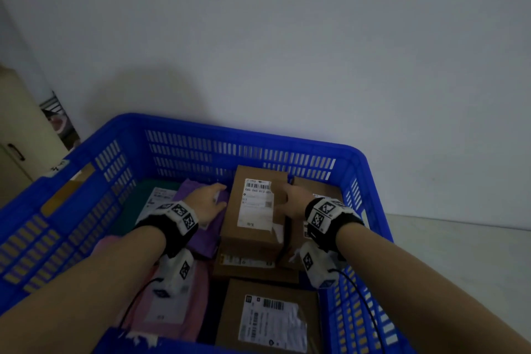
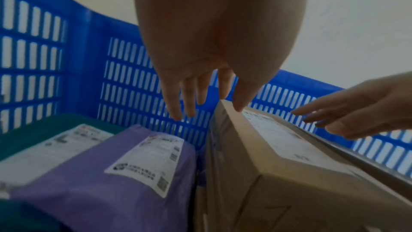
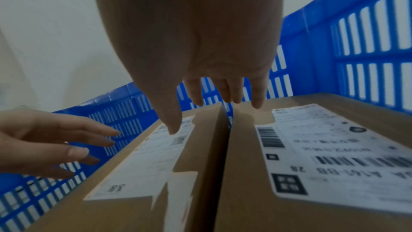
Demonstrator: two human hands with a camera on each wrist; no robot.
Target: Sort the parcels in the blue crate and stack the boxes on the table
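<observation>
A blue crate (image 1: 244, 131) holds several parcels. A tall cardboard box (image 1: 254, 210) with a white label stands in its middle. My left hand (image 1: 217, 195) hangs open at the box's left side, above a purple bag (image 2: 111, 174); its thumb tip (image 2: 240, 107) reaches the box's top edge. My right hand (image 1: 287, 195) is open at the box's right side, the thumb (image 3: 174, 128) over the label and the fingers (image 3: 256, 101) above the gap to a second box (image 3: 312, 147). Neither hand grips anything.
Also in the crate are a teal bag (image 1: 135, 210), a pink bag (image 1: 172, 296), a flat box (image 1: 247, 261) under the tall one, and a labelled box (image 1: 273, 316) at the front. A pale table top (image 1: 459, 253) lies to the right, a cabinet (image 1: 20, 138) to the left.
</observation>
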